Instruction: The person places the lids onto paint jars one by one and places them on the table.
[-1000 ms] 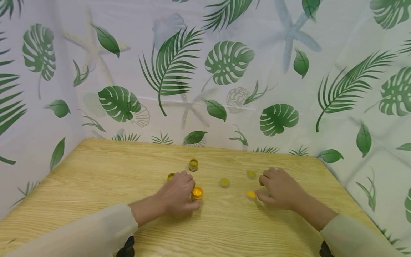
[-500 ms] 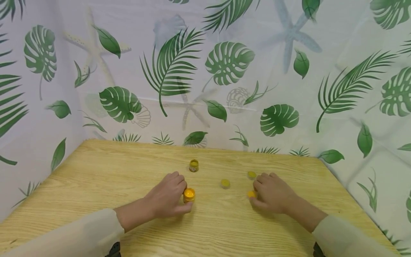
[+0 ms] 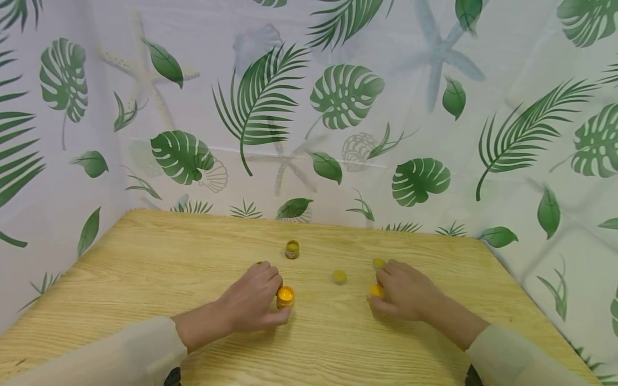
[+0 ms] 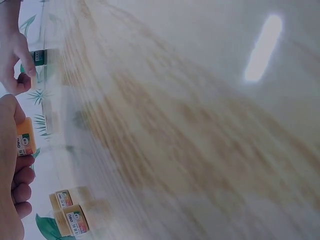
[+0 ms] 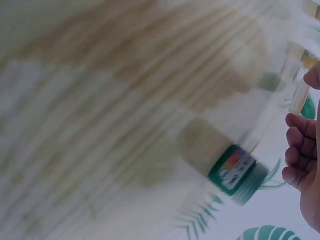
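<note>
My left hand [image 3: 252,301] holds a small open paint jar [image 3: 286,298] of orange-yellow paint between thumb and fingers. In the left wrist view the labelled side of this jar [image 4: 24,142] shows between thumb and forefinger. Over to the right, my right hand [image 3: 405,292] pinches a round yellow lid [image 3: 376,291] at the table. The right wrist view shows the lid edge-on [image 5: 299,97] between thumb and forefinger, the other fingers curled. Just behind the right hand lies another lid [image 3: 379,263], partly covered by it, and a third lid [image 3: 339,276] lies between the hands.
An open jar of darker yellow paint [image 3: 292,250] stands farther back on the wooden table [image 3: 328,343]. A second one is mostly hidden behind my left hand. A green jar [image 5: 232,170] stands near the right hand. Leaf-patterned cloth [image 3: 357,177] hangs behind the table.
My left hand has moved left and slightly nearer with the orange-yellow jar, covering most of the jar behind it. My right hand has moved left, and its thumb and forefinger now pinch the yellow lid.
</note>
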`<state>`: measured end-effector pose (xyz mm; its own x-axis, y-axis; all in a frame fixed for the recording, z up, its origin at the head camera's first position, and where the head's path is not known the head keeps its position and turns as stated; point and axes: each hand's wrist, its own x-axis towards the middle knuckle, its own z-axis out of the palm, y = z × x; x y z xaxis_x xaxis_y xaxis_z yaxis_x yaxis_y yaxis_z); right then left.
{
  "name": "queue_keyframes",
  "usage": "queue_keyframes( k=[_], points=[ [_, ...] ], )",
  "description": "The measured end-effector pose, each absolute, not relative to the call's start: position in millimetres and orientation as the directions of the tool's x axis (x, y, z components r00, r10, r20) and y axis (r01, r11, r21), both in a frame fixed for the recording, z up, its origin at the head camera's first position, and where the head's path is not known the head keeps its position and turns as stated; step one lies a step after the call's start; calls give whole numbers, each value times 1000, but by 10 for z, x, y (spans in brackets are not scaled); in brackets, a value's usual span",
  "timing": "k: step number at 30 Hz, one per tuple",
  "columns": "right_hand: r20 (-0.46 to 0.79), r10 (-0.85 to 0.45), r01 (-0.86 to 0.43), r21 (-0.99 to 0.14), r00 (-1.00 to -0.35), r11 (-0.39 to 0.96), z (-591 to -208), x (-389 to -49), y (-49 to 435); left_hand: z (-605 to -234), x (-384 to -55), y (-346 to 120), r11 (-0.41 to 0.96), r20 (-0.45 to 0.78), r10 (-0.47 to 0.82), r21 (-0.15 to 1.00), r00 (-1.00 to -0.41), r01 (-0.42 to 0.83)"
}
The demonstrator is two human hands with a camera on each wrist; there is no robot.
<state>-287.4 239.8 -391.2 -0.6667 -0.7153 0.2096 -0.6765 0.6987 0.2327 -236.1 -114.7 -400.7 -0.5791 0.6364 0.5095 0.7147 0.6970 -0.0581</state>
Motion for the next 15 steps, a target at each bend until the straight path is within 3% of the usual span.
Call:
queue_keyframes(
  k=[15],
  points=[
    [273, -777, -773, 152, -567, 616, -3636, -2595, 1847, -4000, -2358, -1083, 676, 506, 658, -71, -558, 733]
  ],
)
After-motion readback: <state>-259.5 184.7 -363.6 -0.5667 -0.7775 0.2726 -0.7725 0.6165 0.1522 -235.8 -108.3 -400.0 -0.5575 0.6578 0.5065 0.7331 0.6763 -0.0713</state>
